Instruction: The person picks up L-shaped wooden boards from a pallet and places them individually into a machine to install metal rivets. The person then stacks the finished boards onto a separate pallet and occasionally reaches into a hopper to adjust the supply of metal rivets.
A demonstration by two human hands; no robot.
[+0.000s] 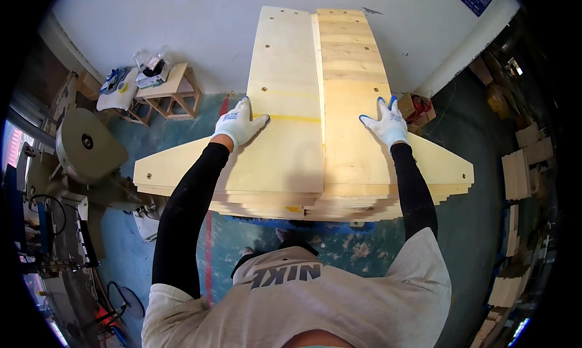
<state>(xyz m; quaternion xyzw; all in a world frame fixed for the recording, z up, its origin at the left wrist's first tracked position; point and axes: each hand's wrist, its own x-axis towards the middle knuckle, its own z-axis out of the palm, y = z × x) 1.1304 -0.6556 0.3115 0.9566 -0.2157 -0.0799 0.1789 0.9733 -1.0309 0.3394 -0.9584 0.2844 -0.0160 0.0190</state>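
Two long plywood panels lie side by side on top of a stack in front of me: a pale left panel [284, 63] and a more strongly grained right panel [351, 60]. Both have small metal inserts along their outer edges. My left hand [237, 124], in a white glove with blue fingertips, rests with fingers spread on the outer edge of the left panel. My right hand [388, 122], gloved alike, lies spread on the outer edge of the right panel. Under them, wider tapered boards [438, 162] stick out on both sides of the stack [357, 210].
At the left stands a grey-green machine [91, 143] with a round cover. A wooden stool [171, 92] with a box on it is by the white wall [182, 30]. Behind the stack at right sits a cardboard box [422, 110]. Stacked wood pieces [516, 174] line the right side.
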